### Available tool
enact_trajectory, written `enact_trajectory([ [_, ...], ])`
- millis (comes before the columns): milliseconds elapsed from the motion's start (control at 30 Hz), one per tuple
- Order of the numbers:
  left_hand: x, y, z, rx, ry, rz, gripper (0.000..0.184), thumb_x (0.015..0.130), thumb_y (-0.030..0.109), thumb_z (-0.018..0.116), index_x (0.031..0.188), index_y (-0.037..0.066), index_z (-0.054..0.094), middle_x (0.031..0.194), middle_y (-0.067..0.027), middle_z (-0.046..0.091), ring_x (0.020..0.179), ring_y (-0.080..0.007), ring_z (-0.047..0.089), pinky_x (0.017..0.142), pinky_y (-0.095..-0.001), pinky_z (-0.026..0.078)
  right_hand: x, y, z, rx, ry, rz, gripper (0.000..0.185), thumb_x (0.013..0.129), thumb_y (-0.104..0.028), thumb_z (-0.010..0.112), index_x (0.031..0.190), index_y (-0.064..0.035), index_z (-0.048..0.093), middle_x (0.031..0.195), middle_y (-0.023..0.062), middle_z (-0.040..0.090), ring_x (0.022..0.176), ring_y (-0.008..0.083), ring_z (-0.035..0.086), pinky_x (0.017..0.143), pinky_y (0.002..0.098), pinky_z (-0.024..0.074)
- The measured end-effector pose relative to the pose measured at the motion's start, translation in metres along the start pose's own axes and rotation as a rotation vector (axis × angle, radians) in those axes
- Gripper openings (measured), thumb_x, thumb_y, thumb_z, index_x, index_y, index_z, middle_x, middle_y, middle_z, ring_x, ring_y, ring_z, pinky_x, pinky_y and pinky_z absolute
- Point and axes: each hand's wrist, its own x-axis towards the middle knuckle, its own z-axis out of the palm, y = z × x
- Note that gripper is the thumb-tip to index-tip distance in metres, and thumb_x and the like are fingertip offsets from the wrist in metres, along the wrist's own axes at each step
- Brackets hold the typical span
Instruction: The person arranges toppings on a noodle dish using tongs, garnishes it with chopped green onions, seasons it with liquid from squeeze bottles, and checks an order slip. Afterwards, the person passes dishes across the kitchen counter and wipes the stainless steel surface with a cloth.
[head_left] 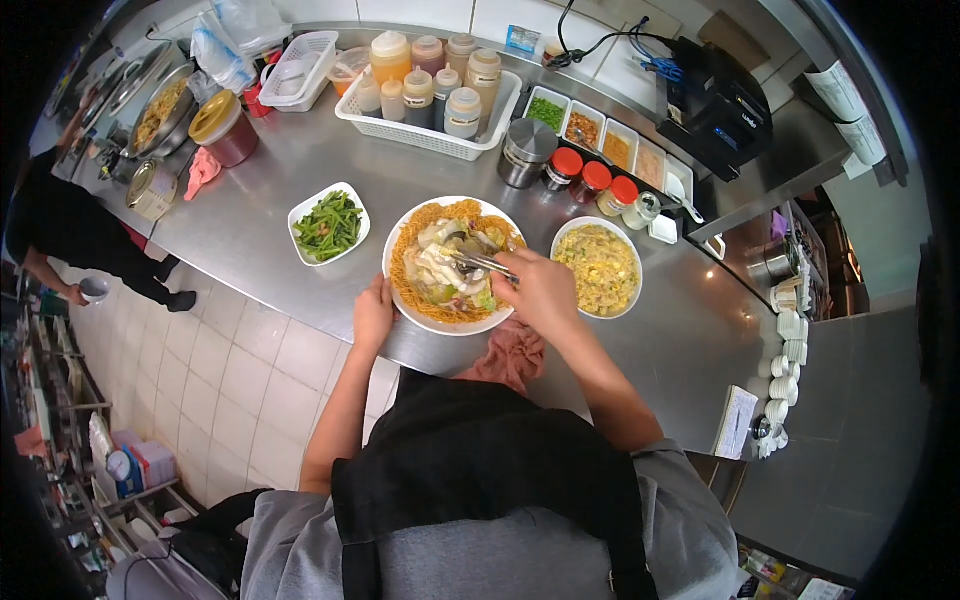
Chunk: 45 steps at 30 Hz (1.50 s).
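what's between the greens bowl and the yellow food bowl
In the head view, the noodle dish lies between, with the right hand holding a metal utensil over it.

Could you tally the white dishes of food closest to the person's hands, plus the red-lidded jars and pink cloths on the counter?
White food dishes, two round and one square: 3
Small round jars with red lids: 3
Crumpled pink fabric cloths: 2
Total: 8

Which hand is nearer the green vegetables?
Left. The left hand is right of the green vegetables, nearer the person; the right hand is farther right, across the plate.
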Motion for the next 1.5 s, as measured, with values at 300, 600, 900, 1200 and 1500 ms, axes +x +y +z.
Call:
enact_trajectory([
  [300,0.0,0.001,-0.001,0.035,0.012,-0.004,0.036,0.101,0.025,0.043,0.118,-0.001,0.061,0.06,-0.0167,0.062,0.047,-0.023,0.061,0.052,-0.0368,0.05,-0.009,0.003,0.015,-0.09,-0.117,0.031,0.021,0.082,-0.026,0.064,0.087,-0.0056,0.066,0.083,0.0093,0.064,0.069,0.0313,0.065,0.058,0.0435,0.0518],
  [600,0.001,0.001,-0.001,0.019,0.003,-0.007,0.038,0.101,0.025,0.044,0.121,-0.004,0.059,0.063,-0.0139,0.064,0.045,-0.0174,0.059,0.048,-0.0323,0.049,0.022,-0.011,0.012,-0.035,-0.11,-0.111,0.025,0.082,-0.028,0.063,0.09,-0.0058,0.068,0.086,0.0108,0.065,0.07,0.0317,0.066,0.062,0.0429,0.0526],
  [900,0.005,-0.014,0.003,0.1,0.03,0.017,0.034,0.1,0.024,0.045,0.116,-0.001,0.061,0.065,-0.0145,0.065,0.045,-0.0179,0.06,0.05,-0.0332,0.049,0.067,-0.034,0.076,-0.237,-0.307,-0.073,0.023,0.078,-0.027,0.065,0.072,-0.0049,0.072,0.077,0.014,0.069,0.07,0.0292,0.069,0.063,0.0407,0.0539],
  [1200,0.003,-0.013,0.004,0.01,0.006,0.001,0.036,0.101,0.024,0.043,0.123,-0.001,0.058,0.064,-0.0138,0.064,0.046,-0.0172,0.059,0.049,-0.0332,0.049,0.072,-0.025,0.073,-0.118,-0.299,-0.042,0.024,0.077,-0.027,0.065,0.076,-0.0047,0.073,0.075,0.0154,0.069,0.07,0.0306,0.068,0.065,0.0425,0.0533],
  [1500,0.0,-0.003,0.0,0.038,0.003,-0.002,0.038,0.101,0.027,0.042,0.119,-0.002,0.059,0.06,-0.0166,0.062,0.049,-0.0238,0.061,0.054,-0.0375,0.05,0.066,0.001,-0.031,0.084,-0.229,0.091,0.027,0.076,-0.034,0.065,0.089,-0.0128,0.075,0.07,0.0162,0.066,0.068,0.0347,0.065,0.064,0.0445,0.0515],
])
